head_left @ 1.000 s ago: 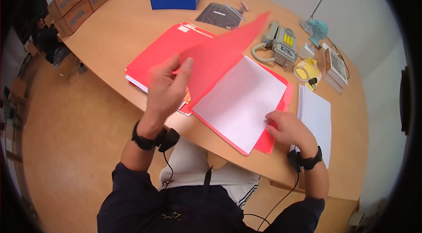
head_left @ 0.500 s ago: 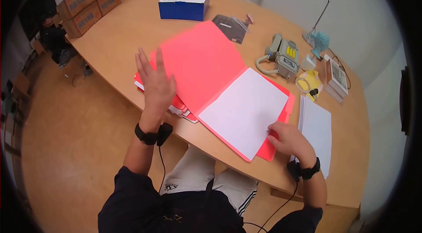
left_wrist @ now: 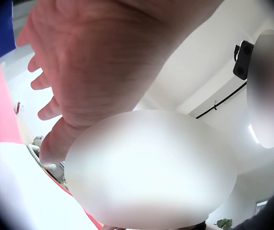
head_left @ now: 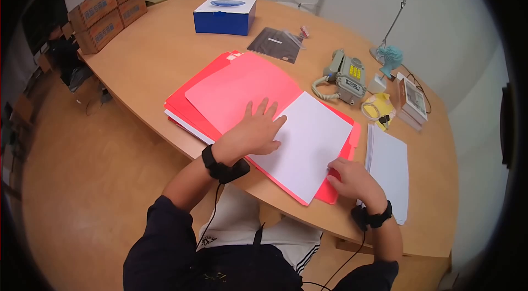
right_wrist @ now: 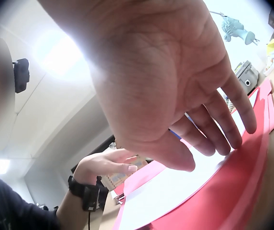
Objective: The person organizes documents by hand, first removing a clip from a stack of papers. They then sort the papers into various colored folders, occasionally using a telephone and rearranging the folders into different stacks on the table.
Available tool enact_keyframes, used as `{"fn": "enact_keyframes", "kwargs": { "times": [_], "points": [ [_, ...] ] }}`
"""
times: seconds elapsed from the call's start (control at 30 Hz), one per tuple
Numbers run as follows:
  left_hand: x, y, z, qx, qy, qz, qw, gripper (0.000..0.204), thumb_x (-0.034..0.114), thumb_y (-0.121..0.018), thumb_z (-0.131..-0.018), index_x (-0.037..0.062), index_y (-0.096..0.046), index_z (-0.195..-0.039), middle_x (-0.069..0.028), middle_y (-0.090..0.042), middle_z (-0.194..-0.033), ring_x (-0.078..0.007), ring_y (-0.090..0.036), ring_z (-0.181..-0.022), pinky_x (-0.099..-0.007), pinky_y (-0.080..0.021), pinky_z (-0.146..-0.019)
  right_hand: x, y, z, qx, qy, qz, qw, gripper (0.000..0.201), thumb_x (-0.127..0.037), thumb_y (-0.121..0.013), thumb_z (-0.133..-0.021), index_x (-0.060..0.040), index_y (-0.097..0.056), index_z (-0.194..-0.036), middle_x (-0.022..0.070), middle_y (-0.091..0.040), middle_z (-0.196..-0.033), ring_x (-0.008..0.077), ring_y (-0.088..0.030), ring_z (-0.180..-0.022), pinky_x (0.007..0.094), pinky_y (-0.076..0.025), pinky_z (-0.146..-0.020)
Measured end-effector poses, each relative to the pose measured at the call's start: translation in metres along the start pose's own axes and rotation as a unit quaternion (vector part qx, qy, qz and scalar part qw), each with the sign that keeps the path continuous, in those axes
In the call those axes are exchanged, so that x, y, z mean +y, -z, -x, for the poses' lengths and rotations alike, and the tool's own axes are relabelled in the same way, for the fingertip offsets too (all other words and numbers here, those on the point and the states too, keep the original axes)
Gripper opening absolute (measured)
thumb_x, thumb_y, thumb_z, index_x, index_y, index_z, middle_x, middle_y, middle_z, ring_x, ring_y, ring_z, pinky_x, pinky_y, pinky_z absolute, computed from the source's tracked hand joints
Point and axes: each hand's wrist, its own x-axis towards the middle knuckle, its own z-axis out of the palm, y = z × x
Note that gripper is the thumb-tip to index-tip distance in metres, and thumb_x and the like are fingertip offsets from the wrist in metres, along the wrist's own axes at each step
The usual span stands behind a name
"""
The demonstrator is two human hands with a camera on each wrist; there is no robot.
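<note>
A red folder (head_left: 247, 85) lies spread out on the table, its left cover resting over a stack of red folders (head_left: 184, 90). White paper (head_left: 313, 131) covers its right half. My left hand (head_left: 254, 130) is over the crease, fingers spread and straight, holding nothing. At the paper's lower right edge is my right hand (head_left: 355, 181); in the right wrist view its relaxed fingers (right_wrist: 218, 122) reach down to the paper edge and the red folder beneath. Another red folder (head_left: 331, 189) shows under the open one.
A stack of white paper (head_left: 389, 164) lies to the right. Behind stand a corded telephone (head_left: 347, 78), a yellow item (head_left: 380, 107), books (head_left: 411, 101) and a lamp (head_left: 404, 0). Farther back are a blue-and-white box (head_left: 223, 23), a dark flat pouch (head_left: 272, 45) and cardboard boxes (head_left: 104, 16).
The folder's raised cover has swung left and down flat onto the folder stack. My left hand let go of it and moved right to the crease. The right hand stayed at the paper's edge.
</note>
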Motion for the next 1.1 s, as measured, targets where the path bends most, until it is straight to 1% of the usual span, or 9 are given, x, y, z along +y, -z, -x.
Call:
{"fn": "enact_keyframes", "kwargs": {
  "times": [0.17,0.5,0.53,0.63,0.7,0.73,0.8,1.0,1.1],
  "points": [
    [-0.002,-0.008,-0.035,-0.095,0.025,0.014,0.995,0.071,0.038,-0.066,-0.085,0.0063,-0.043,-0.144,-0.0277,-0.031,-0.153,-0.046,-0.018,-0.147,-0.0677,-0.022,-0.113,-0.002,-0.001,0.002,0.0,-0.005,-0.001,1.0,0.026,-0.019,-0.064,-0.085,-0.0003,-0.065,-0.104,0.0191,-0.067,-0.099,0.0394,-0.064,-0.091,0.0434,-0.052,-0.083],
    [0.003,-0.026,-0.07,-0.137,0.002,0.034,0.99,0.059,0.037,-0.067,-0.082,0.0111,-0.054,-0.133,-0.015,-0.048,-0.138,-0.0368,-0.039,-0.136,-0.0641,-0.037,-0.103,0.005,-0.018,0.004,0.019,0.011,0.027,0.999,0.021,-0.018,-0.059,-0.086,0.0009,-0.063,-0.094,0.0189,-0.064,-0.09,0.0375,-0.064,-0.086,0.0459,-0.052,-0.078],
    [0.004,-0.023,-0.07,-0.116,-0.019,0.073,0.99,0.057,0.036,-0.067,-0.083,0.0083,-0.055,-0.131,-0.0195,-0.049,-0.139,-0.0398,-0.04,-0.134,-0.0692,-0.032,-0.105,0.011,-0.026,0.003,0.042,0.021,0.022,0.999,0.019,-0.017,-0.058,-0.085,0.001,-0.063,-0.091,0.0185,-0.064,-0.088,0.0374,-0.064,-0.085,0.0464,-0.052,-0.077],
    [0.002,-0.038,-0.081,-0.046,-0.064,0.118,0.99,0.054,0.032,-0.067,-0.084,0.0072,-0.056,-0.13,-0.0187,-0.049,-0.139,-0.0379,-0.043,-0.133,-0.0634,-0.032,-0.108,0.007,-0.021,0.005,0.047,0.004,0.037,0.998,0.017,-0.017,-0.058,-0.085,0.0,-0.061,-0.085,0.0167,-0.063,-0.084,0.0375,-0.063,-0.08,0.047,-0.051,-0.074],
    [-0.004,-0.045,-0.088,-0.015,-0.081,0.161,0.983,0.052,0.026,-0.067,-0.085,0.0036,-0.056,-0.13,-0.0216,-0.045,-0.146,-0.0375,-0.039,-0.138,-0.049,-0.034,-0.112,0.006,-0.021,0.001,0.025,-0.004,0.037,0.999,0.018,-0.017,-0.057,-0.086,-0.0004,-0.062,-0.084,0.0162,-0.063,-0.083,0.0372,-0.063,-0.078,0.0467,-0.051,-0.073],
    [-0.005,-0.05,-0.09,-0.016,-0.079,0.16,0.984,0.052,0.026,-0.067,-0.085,0.0036,-0.056,-0.13,-0.0216,-0.045,-0.146,-0.0375,-0.039,-0.138,-0.049,-0.034,-0.112,0.005,-0.021,0.0,0.025,-0.001,0.036,0.999,0.018,-0.017,-0.057,-0.086,-0.0004,-0.062,-0.084,0.0162,-0.063,-0.083,0.0372,-0.063,-0.078,0.0467,-0.051,-0.073],
    [-0.006,-0.061,-0.09,0.043,-0.125,0.245,0.96,0.042,0.022,-0.066,-0.085,0.0033,-0.059,-0.122,-0.0181,-0.052,-0.138,-0.0379,-0.045,-0.132,-0.0464,-0.036,-0.11,0.005,-0.022,-0.001,0.028,-0.013,0.038,0.999,0.018,-0.017,-0.057,-0.087,-0.0006,-0.062,-0.083,0.0162,-0.063,-0.082,0.037,-0.063,-0.077,0.0465,-0.051,-0.072],
    [-0.008,-0.075,-0.093,0.096,-0.095,0.371,0.919,0.03,0.014,-0.065,-0.085,0.0004,-0.063,-0.111,-0.019,-0.055,-0.134,-0.0348,-0.051,-0.127,-0.0423,-0.047,-0.1,0.006,-0.022,-0.001,0.045,0.002,0.026,0.999,0.018,-0.018,-0.058,-0.086,-0.0009,-0.063,-0.083,0.0181,-0.063,-0.082,0.0379,-0.063,-0.077,0.0466,-0.051,-0.073],
    [-0.011,-0.092,-0.104,0.149,-0.118,0.399,0.897,0.019,0.008,-0.062,-0.082,-0.002,-0.064,-0.098,-0.0194,-0.062,-0.119,-0.0341,-0.058,-0.114,-0.0414,-0.05,-0.092,0.003,-0.014,0.001,0.033,0.0,0.027,0.999,0.018,-0.018,-0.058,-0.085,-0.0012,-0.063,-0.084,0.019,-0.064,-0.083,0.0391,-0.063,-0.079,0.0482,-0.051,-0.073]
  ]
}}
